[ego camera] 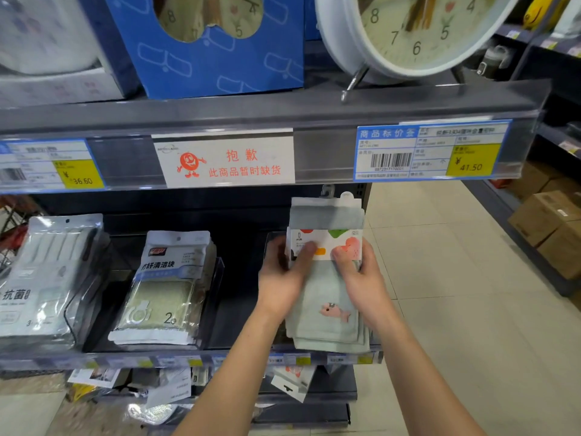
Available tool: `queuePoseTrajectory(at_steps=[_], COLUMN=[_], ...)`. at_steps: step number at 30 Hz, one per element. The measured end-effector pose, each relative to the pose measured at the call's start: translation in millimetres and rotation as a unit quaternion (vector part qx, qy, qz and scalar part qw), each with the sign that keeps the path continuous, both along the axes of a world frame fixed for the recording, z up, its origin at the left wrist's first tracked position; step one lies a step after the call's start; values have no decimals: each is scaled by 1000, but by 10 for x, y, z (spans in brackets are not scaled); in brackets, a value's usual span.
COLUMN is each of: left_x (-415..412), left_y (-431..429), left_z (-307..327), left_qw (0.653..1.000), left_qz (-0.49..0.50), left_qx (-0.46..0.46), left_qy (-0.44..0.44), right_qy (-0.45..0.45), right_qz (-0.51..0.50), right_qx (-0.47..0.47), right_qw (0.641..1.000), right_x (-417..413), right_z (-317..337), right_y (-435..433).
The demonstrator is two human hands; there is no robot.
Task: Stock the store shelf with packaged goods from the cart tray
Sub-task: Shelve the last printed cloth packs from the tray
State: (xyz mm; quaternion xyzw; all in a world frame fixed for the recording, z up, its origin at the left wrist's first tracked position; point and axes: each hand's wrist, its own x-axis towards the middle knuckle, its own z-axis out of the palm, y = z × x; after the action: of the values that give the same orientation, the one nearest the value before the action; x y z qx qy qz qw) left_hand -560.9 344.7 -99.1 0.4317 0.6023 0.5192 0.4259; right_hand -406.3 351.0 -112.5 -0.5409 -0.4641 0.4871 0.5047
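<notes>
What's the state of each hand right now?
Left hand: gripping the towel pack by its left edge, thumb on the front.
Right hand: gripping the same pack's right edge, thumb on the front.

Left hand [280,280] and right hand [364,278] are bare, as are both forearms [418,357].

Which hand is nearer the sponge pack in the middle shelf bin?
Left. The left hand grips the towel pack at its left edge, right of the sponge pack; the right hand grips its right edge, farther off.
</notes>
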Motion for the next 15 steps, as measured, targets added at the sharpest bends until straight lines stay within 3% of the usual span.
queuePoseTrajectory(at_steps=[8,15], left_x=[-251,-180], left_y=[-81,120], left_z=[172,-109], left_qw=[997,992], left_qz=[-76,-75], left_qx=[6,-85], left_qy=[10,57], right_qy=[-1,-18], right_qz=[-11,17], right_qx=[11,14], right_qw=[1000,1000], right_x=[0,-110], right_z=[115,-117], right_y=[-22,156])
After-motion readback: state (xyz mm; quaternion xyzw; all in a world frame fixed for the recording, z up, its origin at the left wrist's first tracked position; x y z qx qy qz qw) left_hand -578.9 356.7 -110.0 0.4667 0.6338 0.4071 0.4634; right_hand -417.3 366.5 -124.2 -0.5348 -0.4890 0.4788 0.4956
